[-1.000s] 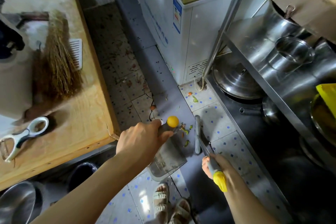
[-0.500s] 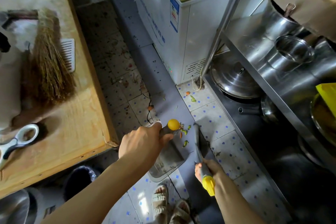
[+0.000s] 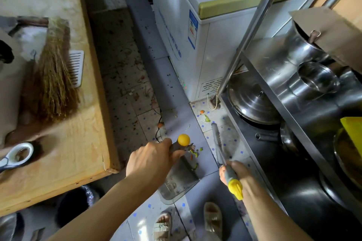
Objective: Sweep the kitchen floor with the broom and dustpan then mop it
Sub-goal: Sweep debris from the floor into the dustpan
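The vegetable scraps (image 3: pixel 195 154) lie on the floor between my 2 tools, just right of the dustpan (image 3: pixel 179 178) my left hand (image 3: pixel 150 160) grips; my right hand (image 3: pixel 234 172) clasps the brush (image 3: pixel 219 146), running far-near, nearer them.

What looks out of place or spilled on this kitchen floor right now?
Green and orange vegetable scraps are scattered on the floor beside the dustpan, with more scraps near the freezer. The tiles along the wooden table look stained and littered.
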The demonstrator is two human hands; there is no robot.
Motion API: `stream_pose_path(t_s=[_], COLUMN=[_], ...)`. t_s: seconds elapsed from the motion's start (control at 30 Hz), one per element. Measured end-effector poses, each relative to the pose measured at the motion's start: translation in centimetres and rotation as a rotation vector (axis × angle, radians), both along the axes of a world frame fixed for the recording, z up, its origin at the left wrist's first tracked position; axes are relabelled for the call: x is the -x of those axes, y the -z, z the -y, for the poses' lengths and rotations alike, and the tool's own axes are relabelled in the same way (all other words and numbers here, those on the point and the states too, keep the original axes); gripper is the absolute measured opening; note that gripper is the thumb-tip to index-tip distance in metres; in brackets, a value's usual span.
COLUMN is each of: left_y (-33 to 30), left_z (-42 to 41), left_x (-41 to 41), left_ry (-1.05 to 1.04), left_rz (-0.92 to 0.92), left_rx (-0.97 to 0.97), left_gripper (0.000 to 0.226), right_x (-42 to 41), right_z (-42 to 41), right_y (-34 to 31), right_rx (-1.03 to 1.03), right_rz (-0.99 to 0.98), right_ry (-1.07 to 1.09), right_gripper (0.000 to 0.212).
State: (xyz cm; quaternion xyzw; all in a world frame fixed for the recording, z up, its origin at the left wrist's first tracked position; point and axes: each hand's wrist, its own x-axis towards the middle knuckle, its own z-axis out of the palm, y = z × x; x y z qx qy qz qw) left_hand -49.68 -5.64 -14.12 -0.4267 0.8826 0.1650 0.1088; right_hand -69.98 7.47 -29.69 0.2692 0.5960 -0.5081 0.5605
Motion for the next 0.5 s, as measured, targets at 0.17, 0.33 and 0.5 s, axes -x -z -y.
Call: stream_pose_path(t_s=[0.17, 0.33, 0.5], left_y=[-0.5, -1.1, -1.8], left_z=[0.6, 0.3, -0.5], left_x=[1.8, 4.1, 6.2], left_ry=[-0.108, -0.235, -0.318], left_rz=[0.01, 0.028, 0.072], left_rx=[-0.007, 0.009, 0.056], left_gripper=[0.047, 0.046, 0.049], right_x=[5.4, 11.7, 15.1], right_z=[4.3, 8.9, 11.0], right_y=[-1.0, 0.9, 1.7], right_rx=[0.028, -0.003, 0.003], right_rz=[-0.031, 0.0, -0.111], right_ry=[-0.104, -0.403, -0.554], right_gripper=[0.012, 0.053, 0.038])
